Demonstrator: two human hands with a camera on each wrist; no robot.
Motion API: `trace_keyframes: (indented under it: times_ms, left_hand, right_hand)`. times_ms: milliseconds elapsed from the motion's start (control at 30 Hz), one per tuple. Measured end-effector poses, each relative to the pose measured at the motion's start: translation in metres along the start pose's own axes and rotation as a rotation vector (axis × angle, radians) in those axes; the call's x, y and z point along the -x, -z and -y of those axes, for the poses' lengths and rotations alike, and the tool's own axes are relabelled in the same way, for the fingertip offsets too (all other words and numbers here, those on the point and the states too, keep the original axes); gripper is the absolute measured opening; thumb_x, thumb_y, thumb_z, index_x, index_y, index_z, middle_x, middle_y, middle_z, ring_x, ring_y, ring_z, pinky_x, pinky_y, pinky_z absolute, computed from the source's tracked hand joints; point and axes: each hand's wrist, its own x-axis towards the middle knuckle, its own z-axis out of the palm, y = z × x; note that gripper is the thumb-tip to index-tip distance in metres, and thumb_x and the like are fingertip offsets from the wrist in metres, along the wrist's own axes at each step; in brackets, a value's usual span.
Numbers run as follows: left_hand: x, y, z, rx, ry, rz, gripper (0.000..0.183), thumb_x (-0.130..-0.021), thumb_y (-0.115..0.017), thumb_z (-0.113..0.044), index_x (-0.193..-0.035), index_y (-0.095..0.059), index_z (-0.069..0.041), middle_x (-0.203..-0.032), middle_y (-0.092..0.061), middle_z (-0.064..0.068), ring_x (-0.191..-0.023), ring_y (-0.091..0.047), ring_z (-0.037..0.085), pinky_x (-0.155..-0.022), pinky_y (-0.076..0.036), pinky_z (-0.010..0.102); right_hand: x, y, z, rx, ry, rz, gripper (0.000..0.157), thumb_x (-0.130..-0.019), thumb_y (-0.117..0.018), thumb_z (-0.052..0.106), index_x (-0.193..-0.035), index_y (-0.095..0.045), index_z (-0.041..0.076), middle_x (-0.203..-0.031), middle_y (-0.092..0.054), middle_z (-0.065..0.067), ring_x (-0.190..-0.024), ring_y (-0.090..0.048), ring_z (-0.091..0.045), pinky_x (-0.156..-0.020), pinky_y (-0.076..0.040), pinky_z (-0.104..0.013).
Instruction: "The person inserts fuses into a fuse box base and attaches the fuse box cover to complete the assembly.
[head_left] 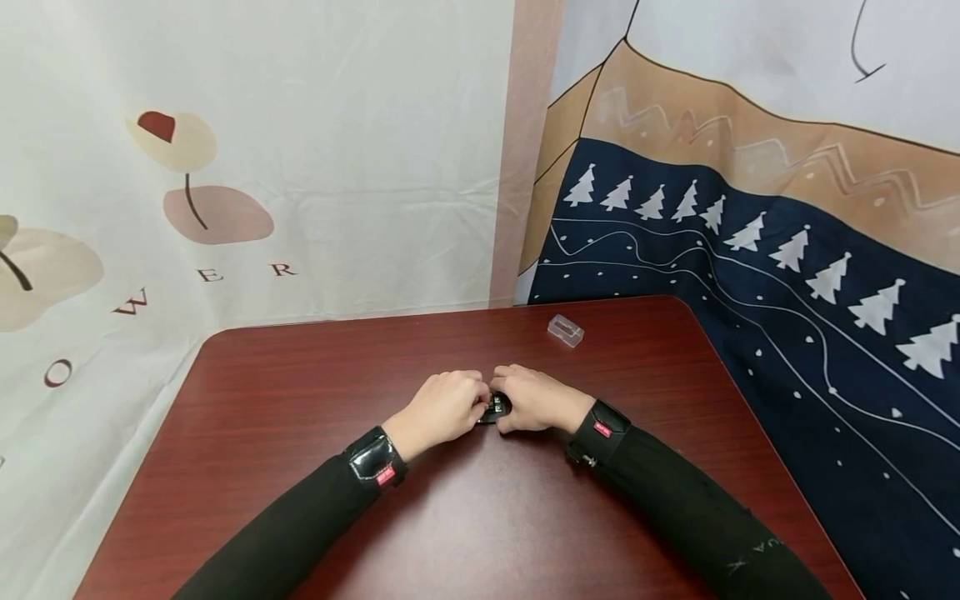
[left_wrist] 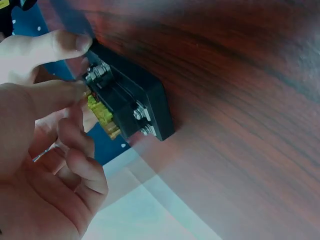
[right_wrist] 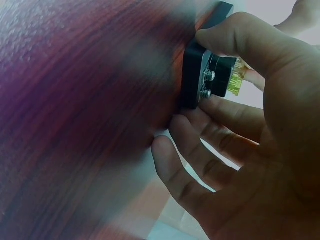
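Observation:
A black fuse holder [left_wrist: 145, 90] with metal screw terminals rests on the table between both hands. Set in its raised middle is a yellow translucent blade fuse [left_wrist: 103, 116]. The left hand [head_left: 446, 407] pinches at one end of the fuse, its other fingers curled below; the exact fingertip contact is partly hidden. Along the edges of the holder's base, the right hand [head_left: 538, 402] grips with thumb on one side and fingers on the other. From the right wrist, the holder shows its screws and the fuse [right_wrist: 236, 81] beside a left fingertip.
A small clear plastic case [head_left: 566, 331] lies near the back edge of the reddish-brown wooden table [head_left: 300, 383]. Behind the table hang a pale printed cloth [head_left: 390, 167] and a dark blue tree-patterned one [head_left: 675, 250].

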Motion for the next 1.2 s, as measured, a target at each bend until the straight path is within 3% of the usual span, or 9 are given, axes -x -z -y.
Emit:
trace_keyframes:
  times_ms: [133, 333, 633, 900, 1067, 1200]
  left_hand:
    - [0.001, 0.0, 0.003, 0.001, 0.011, -0.006, 0.007, -0.102, -0.08, -0.028, -0.097, -0.083, -0.025, -0.092, -0.07, -0.01, -0.076, -0.069, 0.011, -0.063, -0.057, 0.035]
    - [-0.002, 0.0, 0.002, 0.027, 0.037, -0.02, 0.013, -0.099, -0.084, -0.03, -0.088, -0.08, -0.023, -0.089, -0.072, -0.01, -0.077, -0.071, 0.013, -0.064, -0.059, 0.038]
    - [-0.001, -0.003, 0.001, 0.062, 0.097, 0.03, 0.017, -0.099, -0.083, -0.027, -0.084, -0.078, -0.022, -0.087, -0.074, -0.008, -0.076, -0.069, 0.014, -0.066, -0.06, 0.04]
    - [0.002, -0.002, 0.003, 0.026, 0.071, 0.001, 0.014, -0.1, -0.083, -0.034, -0.09, -0.079, -0.025, -0.09, -0.074, -0.011, -0.077, -0.069, 0.012, -0.065, -0.057, 0.036]
    - [0.01, 0.002, 0.009, 0.057, 0.096, -0.022, 0.017, -0.098, -0.084, -0.041, -0.093, -0.08, -0.026, -0.087, -0.07, -0.012, -0.073, -0.062, 0.006, -0.065, -0.054, 0.033]
    - [0.017, 0.009, 0.015, 0.089, 0.126, -0.026, 0.024, -0.096, -0.086, -0.043, -0.106, -0.081, -0.021, -0.088, -0.069, -0.007, -0.072, -0.06, 0.006, -0.065, -0.053, 0.034]
  right_hand:
    - [0.0, 0.0, 0.0, 0.006, -0.001, 0.0, 0.053, -0.081, -0.09, 0.035, -0.127, -0.076, 0.012, -0.113, -0.061, 0.002, -0.103, -0.057, -0.016, -0.09, -0.056, -0.037]
    - [0.0, 0.0, 0.002, 0.007, -0.01, 0.005, 0.054, -0.082, -0.089, 0.035, -0.129, -0.075, 0.012, -0.118, -0.063, 0.001, -0.107, -0.058, -0.017, -0.092, -0.057, -0.039]
    - [0.002, -0.002, 0.007, -0.025, -0.008, 0.015, 0.051, -0.084, -0.089, 0.032, -0.128, -0.075, 0.012, -0.114, -0.062, 0.0, -0.103, -0.057, -0.016, -0.09, -0.056, -0.038]
    - [0.002, -0.001, 0.005, -0.011, -0.008, 0.019, 0.048, -0.085, -0.089, 0.033, -0.127, -0.075, 0.014, -0.112, -0.061, 0.003, -0.103, -0.056, -0.015, -0.09, -0.055, -0.036]
    - [0.002, 0.0, 0.005, -0.003, 0.001, 0.008, 0.046, -0.085, -0.088, 0.033, -0.124, -0.075, 0.013, -0.109, -0.059, 0.003, -0.101, -0.055, -0.015, -0.087, -0.053, -0.035]
    - [0.002, 0.0, 0.003, 0.02, -0.012, 0.014, 0.047, -0.086, -0.088, 0.035, -0.125, -0.075, 0.012, -0.109, -0.059, 0.004, -0.101, -0.055, -0.014, -0.087, -0.053, -0.035]
